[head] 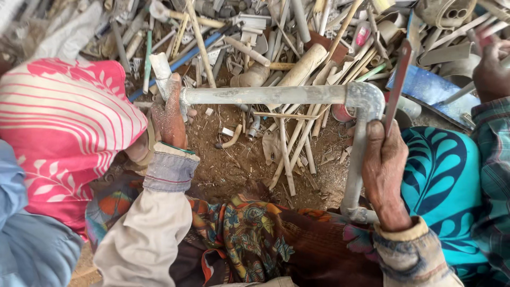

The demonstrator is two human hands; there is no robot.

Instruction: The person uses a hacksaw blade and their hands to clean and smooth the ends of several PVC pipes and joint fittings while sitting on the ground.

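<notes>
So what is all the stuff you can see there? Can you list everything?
Bent pipe assembly: one, grey, held across the middle; elbow joint at its right corner.
Scrap pipe heap: too many to count, mostly grey, white and beige, along the top.
Blue strip: one, blue, in the heap, upper left.
Blue sheet: one, blue, upper right.
Dirt ground: brown, centre, with loose sticks and bits.
Pink striped cloth: one, pink and white, left.
Teal leaf-print cloth: one, teal, right.
Flowered cloth: one, dark and multicoloured, on the lap.
Another person's hand: one, top right, checked sleeve.
Left hand: grips the pipe's left end.
Right hand: holds the pipe's downward leg, with a thin flat strip.
</notes>
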